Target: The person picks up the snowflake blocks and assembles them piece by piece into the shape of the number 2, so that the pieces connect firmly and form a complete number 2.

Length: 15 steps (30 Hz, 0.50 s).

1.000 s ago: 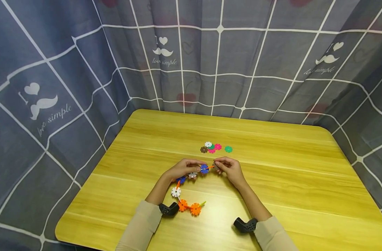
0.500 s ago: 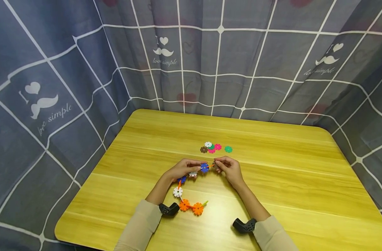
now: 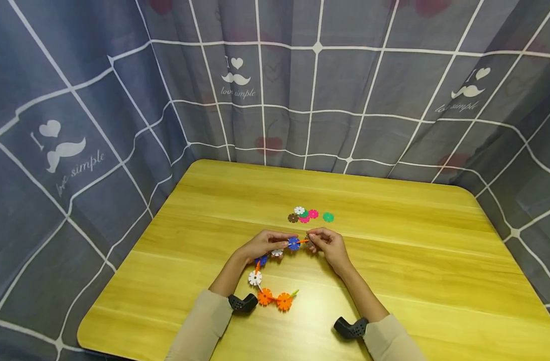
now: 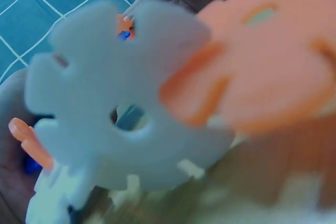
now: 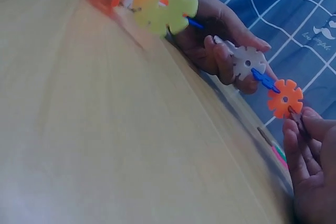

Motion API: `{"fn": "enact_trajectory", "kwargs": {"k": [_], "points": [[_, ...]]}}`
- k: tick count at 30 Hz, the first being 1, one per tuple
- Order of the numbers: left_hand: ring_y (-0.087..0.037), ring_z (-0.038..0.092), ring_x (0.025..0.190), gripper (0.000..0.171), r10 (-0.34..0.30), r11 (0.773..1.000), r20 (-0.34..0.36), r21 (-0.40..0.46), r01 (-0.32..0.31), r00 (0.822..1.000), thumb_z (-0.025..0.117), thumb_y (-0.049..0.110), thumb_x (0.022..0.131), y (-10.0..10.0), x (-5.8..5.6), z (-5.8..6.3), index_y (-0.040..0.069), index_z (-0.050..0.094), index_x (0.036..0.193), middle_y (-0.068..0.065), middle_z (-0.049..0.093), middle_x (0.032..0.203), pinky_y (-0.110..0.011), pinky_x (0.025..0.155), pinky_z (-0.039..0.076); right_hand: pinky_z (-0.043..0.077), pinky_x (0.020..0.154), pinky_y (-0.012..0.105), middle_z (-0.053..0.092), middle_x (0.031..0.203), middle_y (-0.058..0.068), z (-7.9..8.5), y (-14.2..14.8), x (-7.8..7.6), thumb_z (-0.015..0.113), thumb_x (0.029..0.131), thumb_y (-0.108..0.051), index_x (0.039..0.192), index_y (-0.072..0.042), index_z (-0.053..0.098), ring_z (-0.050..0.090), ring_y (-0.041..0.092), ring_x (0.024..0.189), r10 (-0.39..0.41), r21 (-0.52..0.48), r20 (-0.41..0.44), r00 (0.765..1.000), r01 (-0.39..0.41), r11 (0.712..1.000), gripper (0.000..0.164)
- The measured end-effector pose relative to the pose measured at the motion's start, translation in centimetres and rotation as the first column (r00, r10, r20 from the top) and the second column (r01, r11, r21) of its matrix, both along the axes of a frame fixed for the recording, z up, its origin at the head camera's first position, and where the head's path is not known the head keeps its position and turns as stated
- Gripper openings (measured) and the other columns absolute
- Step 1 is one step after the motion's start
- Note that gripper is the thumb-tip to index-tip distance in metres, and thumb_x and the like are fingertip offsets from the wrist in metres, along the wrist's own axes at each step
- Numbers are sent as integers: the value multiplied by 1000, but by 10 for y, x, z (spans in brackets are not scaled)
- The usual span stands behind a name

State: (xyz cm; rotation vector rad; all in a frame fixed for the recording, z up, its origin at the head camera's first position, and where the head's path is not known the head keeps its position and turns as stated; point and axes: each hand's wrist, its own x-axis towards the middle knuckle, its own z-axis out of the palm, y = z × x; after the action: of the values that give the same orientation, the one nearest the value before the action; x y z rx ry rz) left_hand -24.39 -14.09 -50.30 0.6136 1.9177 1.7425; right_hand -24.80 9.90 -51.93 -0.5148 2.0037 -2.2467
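Note:
A chain of notched snowflake discs curves from my left wrist up to both hands. Its loose end has two orange discs point(image 3: 284, 301) tipped by a yellow-green disc point(image 5: 168, 3), then a white disc point(image 3: 255, 278). My left hand point(image 3: 266, 244) holds the chain near its other end, at a white disc point(image 5: 248, 62) and a blue disc point(image 3: 294, 243). Past the blue disc is an orange disc point(image 5: 285, 98), edge-on in the head view. My right hand point(image 3: 331, 246) pinches a brownish disc point(image 5: 297, 121) against the orange disc's rim. Fingers partly cover the brownish disc.
Loose discs lie on the wooden table point(image 3: 415, 240) beyond the hands: white point(image 3: 299, 210), brown point(image 3: 293, 218), pink point(image 3: 313, 214) and green point(image 3: 328, 217). A grey checked curtain point(image 3: 284, 75) encloses the table's back and sides. Each wrist wears a black camera mount point(image 3: 351, 328).
The chain's loose end has swung slightly right. Both hands stay nearly in place, with small shifts of the right fingers at the brownish disc.

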Motion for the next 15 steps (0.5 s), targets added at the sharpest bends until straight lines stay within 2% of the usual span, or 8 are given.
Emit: {"fn": "enact_trajectory", "kwargs": {"k": [3, 5, 8, 10, 15], "points": [[-19, 56, 105, 40, 1, 1000, 23, -19, 0, 1000, 54, 26, 94, -1, 0, -1, 10, 53, 131, -5, 52, 131, -32, 83, 47, 52, 56, 27, 63, 91, 25, 1, 2, 2, 59, 90, -8, 107, 9, 62, 58, 16, 62, 6, 69, -16, 1000, -5, 998, 24], [-18, 55, 107, 39, 0, 1000, 26, -23, 0, 1000, 53, 27, 95, -3, -2, -1, 12, 53, 131, -4, 52, 131, -32, 84, 47, 51, 57, 27, 63, 91, 25, 1, 4, 2, 59, 91, -11, 109, 6, 63, 57, 17, 64, 6, 113, -38, 999, -2, 994, 26], [-20, 52, 112, 42, 2, 1000, 44, 15, -3, 999, 53, 28, 95, -6, -4, -1, 11, 50, 133, -6, 49, 134, -34, 89, 45, 51, 58, 26, 64, 90, 20, 1, 9, 1, 59, 91, -15, 109, 5, 63, 57, 16, 65, -17, 134, -39, 999, 22, 991, 27], [-22, 50, 115, 45, 17, 998, 61, 59, -20, 998, 54, 27, 94, -10, -4, -1, 9, 48, 135, -9, 46, 136, -35, 91, 45, 51, 59, 25, 65, 90, 16, 0, 15, 1, 59, 91, -14, 108, 6, 63, 58, 16, 67, -46, 104, -12, 999, 47, 993, 27], [-31, 56, 106, 50, 47, 985, 114, 160, -65, 992, 59, 17, 92, -23, -2, -1, 5, 42, 138, -20, 46, 132, -37, 85, 49, 54, 64, 26, 67, 92, 9, -3, 30, 6, 59, 90, -10, 110, 14, 57, 64, 19, 74, -116, -52, 66, 991, 119, 992, 31]]}}
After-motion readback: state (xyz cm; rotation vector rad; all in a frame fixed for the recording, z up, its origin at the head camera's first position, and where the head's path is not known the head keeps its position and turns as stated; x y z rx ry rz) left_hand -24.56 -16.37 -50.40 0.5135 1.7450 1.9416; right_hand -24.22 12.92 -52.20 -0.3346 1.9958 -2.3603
